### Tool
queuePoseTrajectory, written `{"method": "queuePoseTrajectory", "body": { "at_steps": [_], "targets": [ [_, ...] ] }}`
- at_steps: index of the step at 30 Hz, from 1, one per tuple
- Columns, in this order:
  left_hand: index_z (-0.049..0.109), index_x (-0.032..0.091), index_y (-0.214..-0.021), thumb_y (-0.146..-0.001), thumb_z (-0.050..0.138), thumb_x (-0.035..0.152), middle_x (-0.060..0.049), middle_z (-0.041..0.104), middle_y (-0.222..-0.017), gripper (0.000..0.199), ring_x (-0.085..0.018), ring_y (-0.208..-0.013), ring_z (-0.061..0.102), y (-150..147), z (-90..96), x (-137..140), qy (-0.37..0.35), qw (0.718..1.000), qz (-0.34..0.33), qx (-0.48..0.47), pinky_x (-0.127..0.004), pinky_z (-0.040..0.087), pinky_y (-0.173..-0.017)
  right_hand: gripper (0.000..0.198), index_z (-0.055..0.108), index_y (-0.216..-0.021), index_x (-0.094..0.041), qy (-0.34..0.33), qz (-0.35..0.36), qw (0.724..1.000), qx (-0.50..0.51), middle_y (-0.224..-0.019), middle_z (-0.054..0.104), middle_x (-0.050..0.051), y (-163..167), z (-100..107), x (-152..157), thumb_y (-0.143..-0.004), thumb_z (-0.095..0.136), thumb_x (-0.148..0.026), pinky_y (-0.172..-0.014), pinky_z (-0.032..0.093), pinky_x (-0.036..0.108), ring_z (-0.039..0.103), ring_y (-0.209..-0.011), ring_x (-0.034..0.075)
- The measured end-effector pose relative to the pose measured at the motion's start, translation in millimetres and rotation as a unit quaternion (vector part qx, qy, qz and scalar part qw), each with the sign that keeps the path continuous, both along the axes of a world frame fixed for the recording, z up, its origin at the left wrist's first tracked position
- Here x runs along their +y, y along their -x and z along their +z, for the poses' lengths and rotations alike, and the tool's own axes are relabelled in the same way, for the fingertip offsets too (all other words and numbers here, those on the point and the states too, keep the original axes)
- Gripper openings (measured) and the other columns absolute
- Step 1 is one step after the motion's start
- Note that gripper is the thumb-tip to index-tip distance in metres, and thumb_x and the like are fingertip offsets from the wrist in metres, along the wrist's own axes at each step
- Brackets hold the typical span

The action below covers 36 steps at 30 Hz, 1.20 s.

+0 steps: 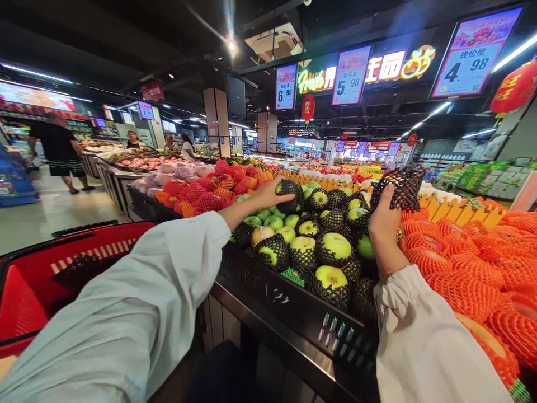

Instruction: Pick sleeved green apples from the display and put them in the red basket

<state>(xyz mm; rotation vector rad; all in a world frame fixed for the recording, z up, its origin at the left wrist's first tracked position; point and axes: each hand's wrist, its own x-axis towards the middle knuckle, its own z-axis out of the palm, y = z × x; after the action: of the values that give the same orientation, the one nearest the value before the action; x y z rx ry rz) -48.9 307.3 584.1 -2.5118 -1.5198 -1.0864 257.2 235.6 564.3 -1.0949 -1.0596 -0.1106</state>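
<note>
My left hand reaches over the far left of the green apples, its fingers curled around an apple in a black foam net. On the right, my right hand is raised above the display and closed on a black foam fruit net; whether fruit is inside cannot be seen. Between and below my hands lie several green apples, many wrapped in black nets. Bare green apples sit together near my left wrist.
A black display crate edges the apples. Fruit in orange nets lies to the right, fruit in red nets to the left. A red shopping basket stands at lower left. A person walks in the aisle; price signs hang above.
</note>
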Motion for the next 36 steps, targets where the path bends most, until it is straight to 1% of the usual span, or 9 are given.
{"method": "queuePoseTrajectory", "body": {
  "at_steps": [4,9,14,20,25,27,29,31,36],
  "targets": [
    [0.048,0.023,-0.135,-0.08,0.068,0.064,-0.01,0.065,-0.132,0.071,-0.027,-0.115,0.064,-75.4,14.6,20.6,-0.009,0.993,-0.041,-0.109,-0.036,0.049,-0.097,0.101,0.057,-0.136,0.002,-0.004,0.004,1.0,0.022,-0.143,0.052,0.026,0.0,0.4,-1.8,-0.092,0.023,-0.082,-0.119,0.029,0.053,0.044,-0.139,0.036],
    [0.047,0.022,-0.14,-0.073,0.074,0.066,-0.014,0.061,-0.137,0.085,-0.033,-0.122,0.06,-159.6,14.7,44.4,-0.002,0.999,-0.035,0.029,-0.041,0.047,-0.102,0.101,0.059,-0.133,0.003,0.004,-0.006,0.999,0.04,-0.14,0.054,0.026,-3.6,4.5,-2.2,-0.09,0.024,-0.081,-0.119,0.03,0.052,0.047,-0.137,0.038],
    [0.042,0.022,-0.147,-0.08,0.067,0.068,-0.017,0.06,-0.136,0.085,-0.036,-0.126,0.057,-197.4,0.1,50.1,0.006,0.991,0.001,0.137,-0.051,0.039,-0.109,0.093,0.066,-0.125,0.0,-0.023,-0.007,0.999,0.03,-0.135,0.059,0.025,-1.7,8.3,-6.4,-0.092,0.025,-0.077,-0.116,0.034,0.05,0.051,-0.134,0.037],
    [0.035,0.025,-0.153,-0.082,0.058,0.071,-0.016,0.051,-0.148,0.087,-0.037,-0.137,0.046,-203.7,-4.4,57.1,0.054,0.986,-0.007,0.155,-0.052,0.031,-0.115,0.097,0.063,-0.129,0.001,0.002,-0.012,1.0,0.004,-0.138,0.057,0.025,-0.1,7.0,-5.9,-0.092,0.02,-0.078,-0.117,0.032,0.049,0.049,-0.135,0.036],
    [0.037,0.033,-0.154,-0.082,0.04,0.082,-0.008,0.023,-0.167,0.087,-0.04,-0.154,0.011,-207.8,11.7,58.1,0.163,0.977,-0.004,0.136,-0.059,0.012,-0.121,0.086,0.065,-0.125,-0.002,-0.013,-0.014,1.0,0.003,-0.135,0.059,0.025,-2.3,6.5,-4.0,-0.095,0.024,-0.071,-0.115,0.034,0.05,0.051,-0.134,0.035],
    [0.035,0.037,-0.155,-0.083,0.035,0.083,-0.004,0.017,-0.169,0.086,-0.04,-0.155,0.004,-204.8,21.3,55.9,0.167,0.978,-0.024,0.121,-0.061,0.007,-0.122,0.082,0.066,-0.125,-0.003,-0.02,-0.019,1.0,0.005,-0.136,0.059,0.024,-3.1,6.5,-3.4,-0.096,0.025,-0.069,-0.115,0.035,0.05,0.052,-0.133,0.035],
    [0.035,0.035,-0.156,-0.088,0.03,0.079,-0.004,0.023,-0.167,0.08,-0.037,-0.155,0.01,-194.8,31.4,52.7,0.124,0.986,-0.058,0.1,-0.057,0.009,-0.123,0.081,0.067,-0.123,-0.003,-0.025,-0.026,0.999,-0.003,-0.134,0.06,0.025,-3.4,6.9,-3.0,-0.095,0.028,-0.068,-0.114,0.035,0.05,0.053,-0.132,0.036],
    [0.038,0.027,-0.155,-0.095,0.029,0.069,-0.008,0.037,-0.161,0.074,-0.031,-0.15,0.029,-176.1,39.7,48.4,0.06,0.992,-0.085,0.07,-0.048,0.02,-0.123,0.075,0.068,-0.12,-0.004,-0.016,-0.034,0.999,-0.037,-0.131,0.061,0.025,-2.7,7.7,-2.5,-0.092,0.036,-0.066,-0.113,0.035,0.051,0.053,-0.13,0.037],
    [0.064,0.015,-0.129,-0.089,0.054,0.041,-0.009,0.07,-0.126,0.049,-0.021,-0.111,0.064,-100.6,36.9,29.8,0.01,0.99,-0.068,0.122,-0.029,0.047,-0.098,0.033,0.065,-0.077,-0.012,0.151,-0.063,0.973,-0.163,-0.079,0.065,0.018,0.1,7.3,3.6,-0.073,0.056,-0.043,-0.093,0.048,0.052,0.064,-0.089,0.037]
  ]
}}
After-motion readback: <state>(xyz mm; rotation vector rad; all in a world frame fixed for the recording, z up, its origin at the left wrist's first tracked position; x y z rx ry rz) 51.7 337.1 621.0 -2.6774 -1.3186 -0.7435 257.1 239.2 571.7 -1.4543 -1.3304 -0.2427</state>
